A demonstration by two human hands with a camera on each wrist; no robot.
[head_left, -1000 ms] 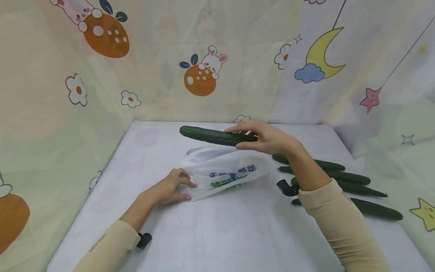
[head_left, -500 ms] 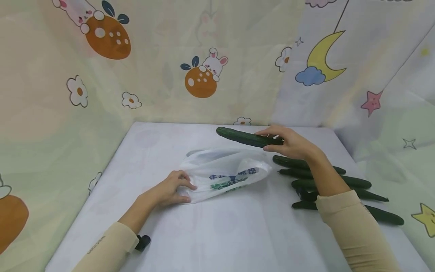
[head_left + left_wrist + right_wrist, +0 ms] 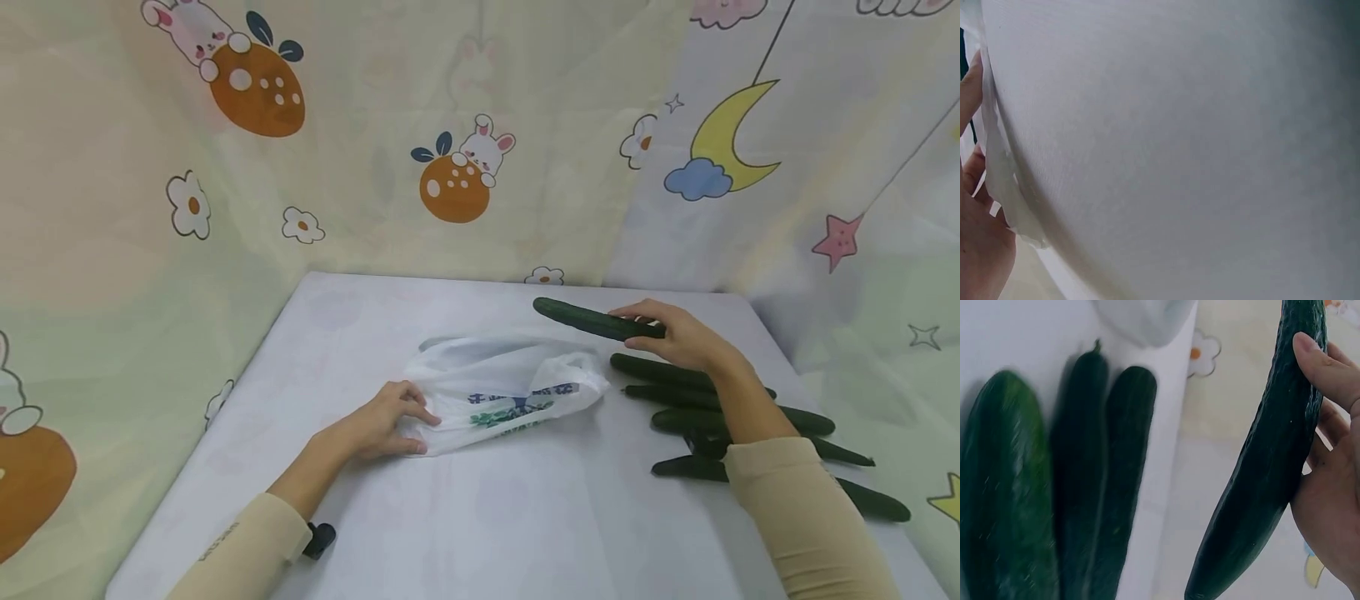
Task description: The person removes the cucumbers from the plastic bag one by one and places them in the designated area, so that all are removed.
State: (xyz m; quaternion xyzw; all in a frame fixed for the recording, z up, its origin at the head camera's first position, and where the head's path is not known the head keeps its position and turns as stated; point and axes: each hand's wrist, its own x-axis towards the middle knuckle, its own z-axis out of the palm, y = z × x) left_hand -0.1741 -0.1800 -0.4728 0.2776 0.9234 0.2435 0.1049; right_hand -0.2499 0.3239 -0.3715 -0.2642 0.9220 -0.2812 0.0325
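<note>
My right hand (image 3: 693, 340) holds a long dark green cucumber (image 3: 577, 318) near its right end, thumb on the near side and fingers on the far side. The cucumber is raised over the back right of the table, its free end pointing left. In the right wrist view its bumpy, slightly curved skin (image 3: 1260, 462) shows along the palm. My left hand (image 3: 384, 423) grips the left edge of a white plastic bag (image 3: 450, 367) with blue and green print, which lies crumpled mid-table. The left wrist view catches only part of that hand (image 3: 982, 250) beside the thin film (image 3: 1000, 181).
Several more cucumbers (image 3: 667, 372) lie side by side on the right of the white-covered table (image 3: 525, 517), partly under my right forearm. A black wrist device (image 3: 320, 540) sits by the left sleeve. Cartoon-printed cloth (image 3: 360, 100) hangs behind and along the sides.
My right hand has carried the cucumber rightward, from above the bag to over the row of cucumbers. The left hand stays at the bag's edge. The head view has shifted slightly.
</note>
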